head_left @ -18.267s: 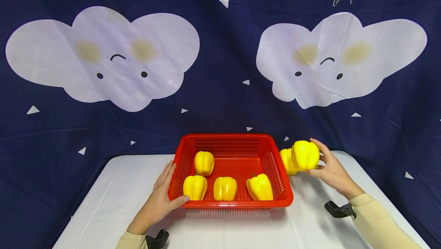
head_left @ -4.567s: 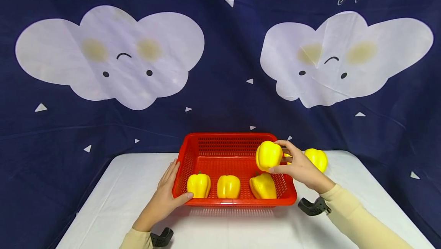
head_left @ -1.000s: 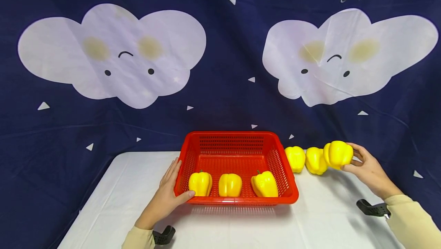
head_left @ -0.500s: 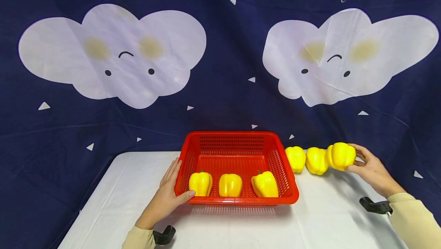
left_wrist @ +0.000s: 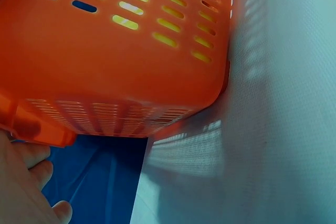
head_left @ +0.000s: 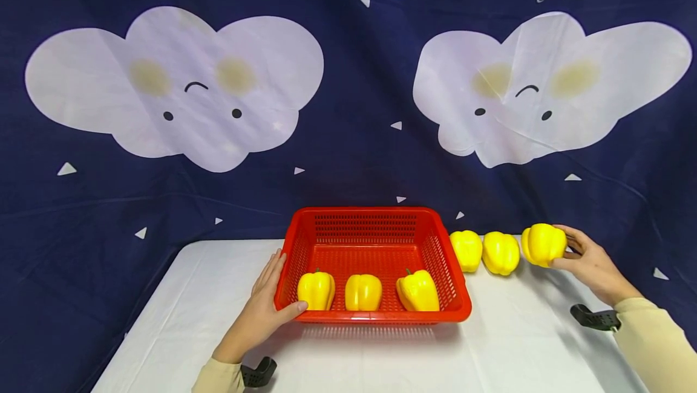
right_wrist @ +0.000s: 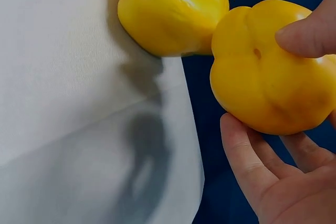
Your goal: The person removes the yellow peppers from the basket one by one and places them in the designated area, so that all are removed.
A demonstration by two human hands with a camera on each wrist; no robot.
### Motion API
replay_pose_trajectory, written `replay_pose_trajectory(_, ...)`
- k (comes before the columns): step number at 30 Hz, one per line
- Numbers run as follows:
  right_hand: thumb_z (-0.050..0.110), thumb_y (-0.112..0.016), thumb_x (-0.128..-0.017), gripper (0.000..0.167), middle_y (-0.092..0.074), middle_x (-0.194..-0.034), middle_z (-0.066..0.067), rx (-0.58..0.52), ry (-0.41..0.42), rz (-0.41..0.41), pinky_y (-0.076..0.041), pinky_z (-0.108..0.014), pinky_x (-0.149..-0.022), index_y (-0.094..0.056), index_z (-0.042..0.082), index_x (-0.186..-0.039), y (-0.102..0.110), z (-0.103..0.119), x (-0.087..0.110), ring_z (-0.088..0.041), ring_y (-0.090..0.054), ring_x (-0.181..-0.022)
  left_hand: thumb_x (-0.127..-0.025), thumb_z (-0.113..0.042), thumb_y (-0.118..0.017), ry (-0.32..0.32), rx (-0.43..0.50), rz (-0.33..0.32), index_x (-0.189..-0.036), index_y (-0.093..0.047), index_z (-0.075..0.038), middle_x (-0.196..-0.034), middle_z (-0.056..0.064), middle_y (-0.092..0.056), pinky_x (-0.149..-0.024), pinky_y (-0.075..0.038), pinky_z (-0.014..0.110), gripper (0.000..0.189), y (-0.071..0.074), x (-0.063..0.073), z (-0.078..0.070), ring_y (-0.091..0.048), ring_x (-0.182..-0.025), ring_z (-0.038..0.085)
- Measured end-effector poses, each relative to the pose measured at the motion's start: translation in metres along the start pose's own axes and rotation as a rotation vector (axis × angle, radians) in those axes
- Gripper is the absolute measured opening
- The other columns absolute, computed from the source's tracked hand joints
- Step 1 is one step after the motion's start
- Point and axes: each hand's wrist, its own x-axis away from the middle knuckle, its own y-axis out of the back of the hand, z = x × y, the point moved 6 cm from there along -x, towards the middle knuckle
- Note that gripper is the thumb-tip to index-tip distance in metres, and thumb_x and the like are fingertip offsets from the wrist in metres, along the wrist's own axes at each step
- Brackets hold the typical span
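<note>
1. The right hand (head_left: 590, 263), at the right of the head view, has its thumb and fingers clamped on a yellow pepper (head_left: 543, 245); in the right wrist view the thumb presses from the upper right and fingertips support it from below
2. That pepper sits right of centre in the head view, with a narrow gap to the middle pepper (head_left: 501, 254) on its left; farther left, the nearest pepper (head_left: 466, 252) lies beside the basket wall
3. The left hand (head_left: 261, 308), lower left of centre, rests on the red basket (head_left: 370, 317), fingers straight along its left side, thumb apart from them on the front rim
4. Inside the basket, along its lower edge in the frame, stand a left pepper (head_left: 316, 290), a centre pepper (head_left: 363, 292) and a right pepper (head_left: 418, 290); green stems show on the outer two
5. A white cloth (head_left: 381, 357) covers the table across the bottom; a dark blue backdrop (head_left: 359, 109) with two upside-down clouds fills the upper frame
</note>
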Motion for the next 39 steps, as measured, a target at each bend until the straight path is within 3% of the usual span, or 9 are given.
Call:
replay_pose_trajectory(8,0.004,-0.078,-0.083,0.089,-0.034,-0.14,-0.029,0.034,-0.05,0.01,-0.05,-0.011,-0.075,-0.025,-0.001,-0.154,-0.003,-0.013,-0.007,0.011,-0.049,-0.093,-0.085,-0.046,-0.076,-0.002,0.008,-0.003,-0.16,-0.019,-0.004,-0.168,0.013,-0.01,-0.11,-0.015,0.076,0.103,0.0,0.001,0.001,-0.012,-0.151,0.041)
replay_pose_trajectory(12,0.005,-0.077,-0.082,0.092,-0.028,-0.146,-0.036,0.074,-0.083,0.025,-0.048,-0.01,-0.073,-0.021,-0.007,-0.153,-0.005,-0.017,-0.009,-0.02,-0.054,-0.109,-0.085,-0.046,-0.076,0.003,0.007,0.002,-0.16,-0.019,-0.005,-0.168,0.012,-0.01,-0.109,-0.015,0.076,0.103,-0.001,0.0,0.001,-0.011,-0.152,0.04)
replay_pose_trajectory(16,0.003,-0.075,-0.081,0.092,-0.024,-0.148,-0.039,0.084,-0.094,0.05,-0.044,-0.009,-0.071,-0.018,-0.012,-0.152,-0.008,-0.018,-0.012,-0.054,-0.037,-0.123,-0.085,-0.047,-0.076,0.008,0.004,-0.001,-0.161,-0.019,-0.006,-0.168,0.012,-0.01,-0.109,-0.016,0.077,0.103,0.0,0.001,0.001,-0.012,-0.151,0.041)
replay_pose_trajectory(22,0.004,-0.073,-0.082,0.091,-0.021,-0.148,-0.042,0.12,-0.132,0.073,-0.042,-0.012,-0.07,-0.017,-0.014,-0.151,-0.009,-0.024,-0.014,-0.06,-0.031,-0.126,-0.084,-0.046,-0.076,0.007,0.006,-0.008,-0.16,-0.019,-0.005,-0.168,0.012,-0.01,-0.109,-0.015,0.076,0.103,0.001,0.001,0.001,-0.012,-0.151,0.041)
replay_pose_trajectory(25,0.004,-0.073,-0.083,0.09,-0.021,-0.148,-0.042,0.133,-0.143,0.081,-0.046,-0.021,-0.076,-0.017,-0.013,-0.151,-0.009,-0.027,-0.015,-0.06,-0.031,-0.127,-0.084,-0.046,-0.076,0.007,0.008,-0.01,-0.16,-0.019,-0.004,-0.168,0.012,-0.01,-0.11,-0.015,0.076,0.103,0.001,0.001,0.001,-0.012,-0.151,0.04)
replay_pose_trajectory(28,0.005,-0.072,-0.084,0.089,-0.02,-0.148,-0.043,0.134,-0.156,0.095,-0.052,-0.045,-0.088,-0.015,-0.014,-0.151,-0.01,-0.029,-0.016,-0.062,-0.029,-0.127,-0.084,-0.046,-0.076,0.004,0.009,-0.011,-0.16,-0.02,-0.004,-0.168,0.013,-0.011,-0.11,-0.016,0.076,0.103,0.001,0.001,0.001,-0.012,-0.151,0.041)
replay_pose_trajectory(30,0.006,-0.071,-0.084,0.089,-0.019,-0.147,-0.044,0.133,-0.171,0.099,-0.046,-0.064,-0.093,-0.015,-0.014,-0.151,-0.011,-0.031,-0.016,-0.063,-0.028,-0.127,-0.084,-0.046,-0.076,0.004,0.008,-0.011,-0.16,-0.02,-0.004,-0.168,0.013,-0.011,-0.11,-0.016,0.076,0.103,0.001,0.001,0.001,-0.012,-0.151,0.041)
replay_pose_trajectory(32,0.006,-0.07,-0.085,0.089,-0.017,-0.147,-0.045,0.128,-0.184,0.106,-0.036,-0.074,-0.096,-0.014,-0.014,-0.151,-0.011,-0.033,-0.016,-0.064,-0.026,-0.127,-0.085,-0.047,-0.076,0.005,0.006,-0.01,-0.16,-0.02,-0.004,-0.168,0.012,-0.011,-0.109,-0.017,0.075,0.103,0.0,0.001,0.002,-0.012,-0.151,0.041)
replay_pose_trajectory(39,0.011,-0.07,-0.085,0.092,-0.013,-0.147,-0.047,0.133,-0.226,0.128,-0.028,-0.08,-0.097,-0.012,-0.012,-0.153,-0.011,-0.043,-0.016,-0.066,-0.021,-0.129,-0.085,-0.046,-0.076,0.006,0.006,-0.009,-0.16,-0.02,-0.005,-0.168,0.012,-0.012,-0.109,-0.017,0.076,0.103,0.0,0.002,0.001,-0.013,-0.152,0.039)
